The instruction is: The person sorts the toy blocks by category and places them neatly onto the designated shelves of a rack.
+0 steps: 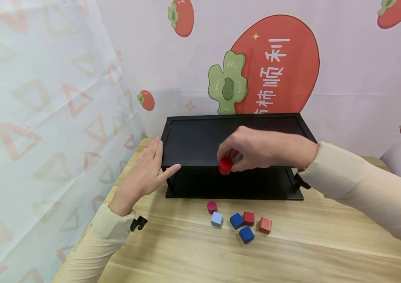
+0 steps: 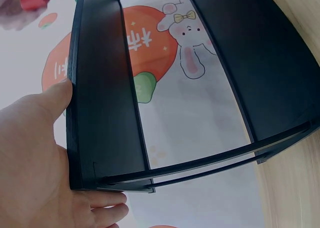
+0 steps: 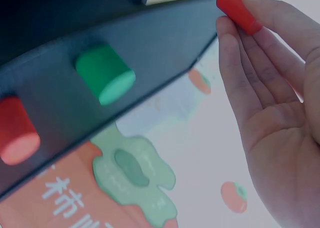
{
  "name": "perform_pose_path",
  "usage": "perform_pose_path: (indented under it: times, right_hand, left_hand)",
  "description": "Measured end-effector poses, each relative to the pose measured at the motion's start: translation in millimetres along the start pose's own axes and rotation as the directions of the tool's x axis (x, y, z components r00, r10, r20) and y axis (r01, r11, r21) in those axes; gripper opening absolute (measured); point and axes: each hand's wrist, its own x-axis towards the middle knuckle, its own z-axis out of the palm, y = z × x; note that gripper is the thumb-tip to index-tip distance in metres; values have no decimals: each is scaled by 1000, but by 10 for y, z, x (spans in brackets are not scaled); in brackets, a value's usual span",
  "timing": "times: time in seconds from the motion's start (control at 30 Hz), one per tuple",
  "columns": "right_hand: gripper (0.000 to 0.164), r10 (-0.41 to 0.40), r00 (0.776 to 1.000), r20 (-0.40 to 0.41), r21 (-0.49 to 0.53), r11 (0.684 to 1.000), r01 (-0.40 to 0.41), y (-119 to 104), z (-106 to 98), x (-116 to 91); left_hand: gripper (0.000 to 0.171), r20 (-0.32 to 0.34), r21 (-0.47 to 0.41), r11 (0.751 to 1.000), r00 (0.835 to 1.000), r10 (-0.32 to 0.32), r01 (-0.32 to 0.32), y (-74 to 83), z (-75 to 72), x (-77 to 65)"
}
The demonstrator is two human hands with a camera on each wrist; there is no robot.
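Note:
My right hand [image 1: 249, 151] pinches a red cylinder [image 1: 225, 166] between thumb and fingers, in front of the upper board's front edge on a black two-tier rack [image 1: 193, 141]. In the right wrist view, the held cylinder [image 3: 240, 8] is at the top; a green cylinder [image 3: 104, 74] and another red cylinder [image 3: 16, 130] stand on the black board. Those two do not show in the head view. At the rack's left end rests my left hand [image 1: 141, 169], its fingers straight along the side and its thumb on the front edge.
On the wooden table [image 1: 172, 243], before the rack, lie a crimson cylinder [image 1: 212, 207], a light blue cube [image 1: 216, 219], two dark blue cubes [image 1: 246, 234], a red cube [image 1: 248, 218] and an orange-red cube [image 1: 265, 225]. Printed cloth [image 1: 172, 70] hangs behind and at left.

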Motion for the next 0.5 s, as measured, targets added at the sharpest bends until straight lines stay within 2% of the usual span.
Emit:
perform_pose_path:
  times: [0.23, 0.5]
  right_hand:
    - [29, 72, 997, -18, -20, 997, -73, 97, -168, 165]
    - [29, 110, 994, -26, -29, 993, -111, 251, -162, 318]
  left_hand:
    - [105, -4, 3, 1000, 1000, 0, 0, -5, 5, -4]
    - [104, -6, 3, 1000, 1000, 3, -3, 7, 4, -8]
